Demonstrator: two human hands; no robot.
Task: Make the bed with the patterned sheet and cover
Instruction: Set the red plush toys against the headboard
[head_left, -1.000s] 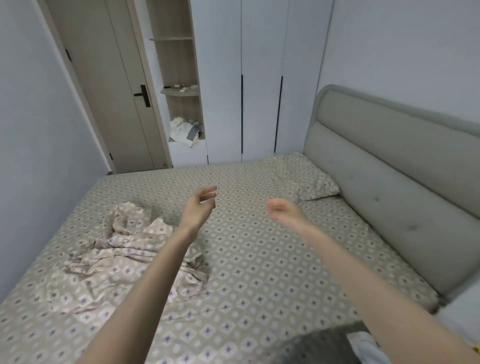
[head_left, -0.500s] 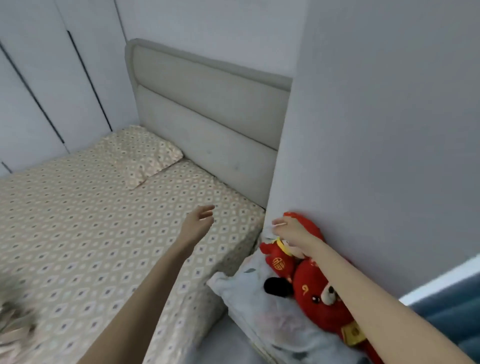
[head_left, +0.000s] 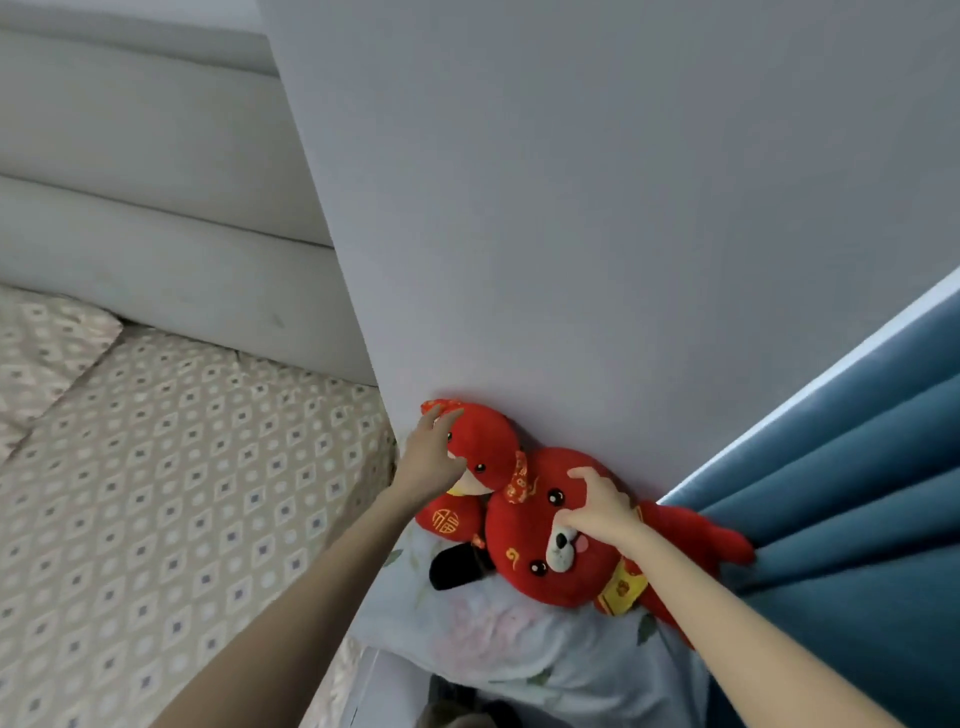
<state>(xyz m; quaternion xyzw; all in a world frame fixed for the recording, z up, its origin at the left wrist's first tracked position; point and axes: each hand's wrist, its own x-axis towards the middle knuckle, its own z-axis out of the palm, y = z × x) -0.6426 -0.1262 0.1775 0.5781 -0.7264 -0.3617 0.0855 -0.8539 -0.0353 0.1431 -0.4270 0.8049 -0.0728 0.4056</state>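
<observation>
Red plush dog has its face in the right hand's grip. Beside the dog, the left hand, grip wide, touches a smaller toy.

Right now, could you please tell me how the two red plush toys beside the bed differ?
The larger plush toy shows a white snout; the smaller plush toy is partly hidden by the left hand. The right hand grips the larger one with curled fingers; the left hand touches the smaller one with straighter fingers. Both are red.

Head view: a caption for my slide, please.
Left hand touches the small red plush; right hand grips the large red plush.
</observation>
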